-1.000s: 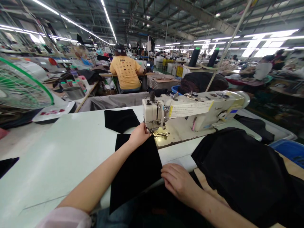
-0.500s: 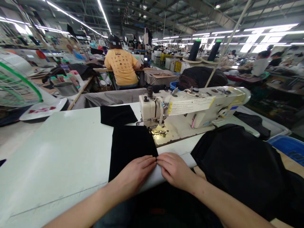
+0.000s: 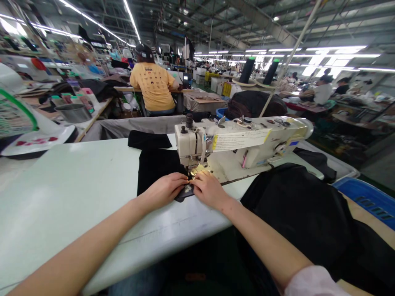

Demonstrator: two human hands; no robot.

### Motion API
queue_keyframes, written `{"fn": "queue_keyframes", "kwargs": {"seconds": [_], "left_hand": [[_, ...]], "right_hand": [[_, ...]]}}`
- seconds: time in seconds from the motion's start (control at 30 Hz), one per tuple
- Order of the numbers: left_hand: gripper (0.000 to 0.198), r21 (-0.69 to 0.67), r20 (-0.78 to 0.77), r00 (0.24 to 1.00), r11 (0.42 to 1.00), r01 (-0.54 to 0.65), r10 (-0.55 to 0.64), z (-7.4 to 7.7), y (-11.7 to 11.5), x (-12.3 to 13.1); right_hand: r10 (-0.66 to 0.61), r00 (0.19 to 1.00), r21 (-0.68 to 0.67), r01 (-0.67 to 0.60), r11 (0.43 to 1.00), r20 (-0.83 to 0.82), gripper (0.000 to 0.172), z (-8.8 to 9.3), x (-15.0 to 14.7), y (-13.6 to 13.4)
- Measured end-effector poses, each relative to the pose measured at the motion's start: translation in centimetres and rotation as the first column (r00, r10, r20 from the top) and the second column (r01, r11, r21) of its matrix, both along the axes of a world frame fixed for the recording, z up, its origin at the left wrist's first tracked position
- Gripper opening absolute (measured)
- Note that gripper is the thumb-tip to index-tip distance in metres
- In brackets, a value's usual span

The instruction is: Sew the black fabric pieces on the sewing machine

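A piece of black fabric (image 3: 154,164) lies on the pale sewing table (image 3: 89,189), its right edge under the head of the sewing machine (image 3: 188,144). My left hand (image 3: 165,187) is closed, its fingertips pressed on the fabric's edge just in front of the needle area. Close beside it, my right hand (image 3: 208,188) pinches the same edge, the thumb and fingertips together. The two hands nearly touch. Needle and presser foot are mostly hidden behind the fingers. A second black fabric part (image 3: 148,139) lies behind, beyond the first one.
Black fabric is heaped (image 3: 296,205) on the right, with a blue plastic basket (image 3: 367,197) beyond it. A fan (image 3: 18,111) stands at the left near a metal pot (image 3: 74,113). Ahead, a person in a yellow shirt (image 3: 152,88) sits with their back to me.
Both hands have moved forward with the black fabric, from the table's front edge up to the machine's needle area. The far fabric part has shifted back slightly, and the view has tilted a little.
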State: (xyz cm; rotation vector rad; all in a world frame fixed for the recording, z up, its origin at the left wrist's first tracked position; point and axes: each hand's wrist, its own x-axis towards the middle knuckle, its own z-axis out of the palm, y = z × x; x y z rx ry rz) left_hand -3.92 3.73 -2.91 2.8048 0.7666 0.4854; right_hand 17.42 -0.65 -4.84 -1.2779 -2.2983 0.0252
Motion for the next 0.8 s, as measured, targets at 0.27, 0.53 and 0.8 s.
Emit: {"fn": "queue_keyframes", "kwargs": {"seconds": [0.27, 0.53, 0.8], "left_hand": [[0.034, -0.024, 0.033, 0.998, 0.998, -0.059, 0.059, -0.5, 2.3, 0.0], [0.047, 0.003, -0.078, 0.906, 0.908, -0.418, 0.417, -2.1, 3.1, -1.4], [0.045, 0.096, -0.093, 0.855, 0.86, -0.501, 0.509, -0.4, 5.4, -5.4]], "right_hand": [[-0.065, 0.986, -0.01, 0.064, 0.998, -0.151, 0.029, 2.3, 1.1, -3.9], [-0.624, 0.781, -0.059, 0.624, 0.779, 0.034, 0.033, 5.2, 14.2, -13.2], [-0.573, 0.788, -0.415, 0.609, 0.676, 0.223, 0.018, -0.1, 22.3, -16.3]]}}
